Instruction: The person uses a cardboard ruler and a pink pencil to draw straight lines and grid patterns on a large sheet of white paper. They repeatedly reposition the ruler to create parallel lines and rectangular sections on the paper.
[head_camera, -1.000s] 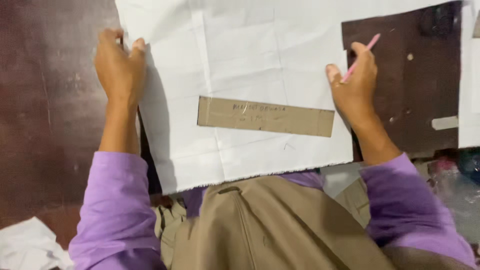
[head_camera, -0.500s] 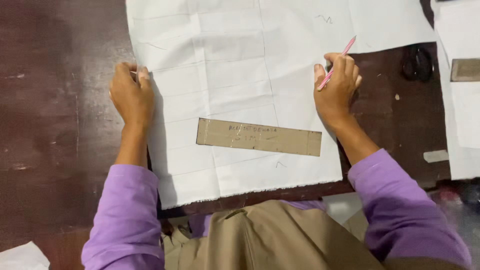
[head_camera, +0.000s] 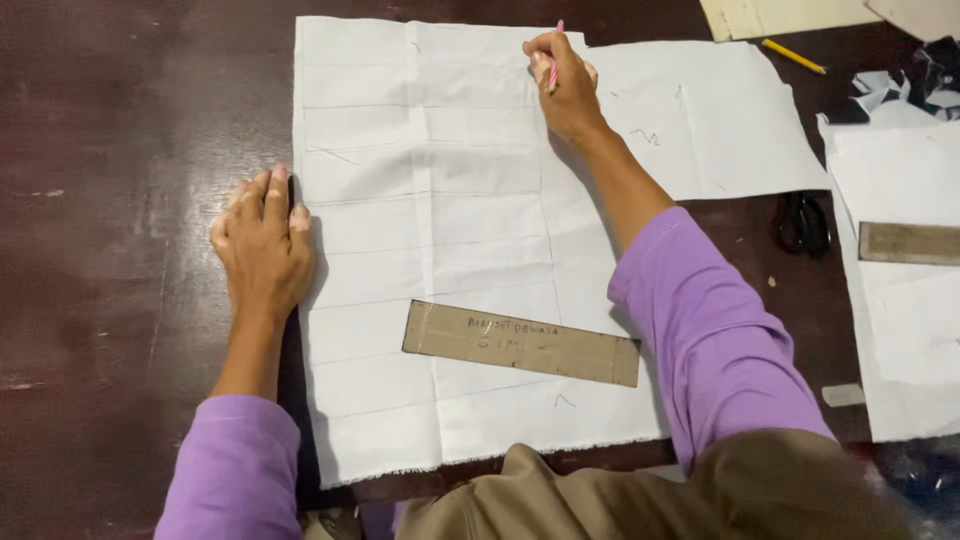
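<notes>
Left hand (head_camera: 262, 245) flat, fingers spread open, pressing left edge of white cloth (head_camera: 430, 200) on dark bench (head_camera: 120, 150). Right hand (head_camera: 565, 85) stretched far forward, fingers closed around pink pencil (head_camera: 554, 60). Brown cardboard strip (head_camera: 520, 343) lying on cloth's near part.

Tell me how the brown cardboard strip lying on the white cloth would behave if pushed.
The cardboard strip looks flat, thin and stiff, so it would probably slide, not roll. It seems light; the white cloth beneath may drag or wrinkle.

Left hand (head_camera: 263, 243) flat, fingers spread, right hand (head_camera: 565, 82) reached forward, fingers pinched
</notes>
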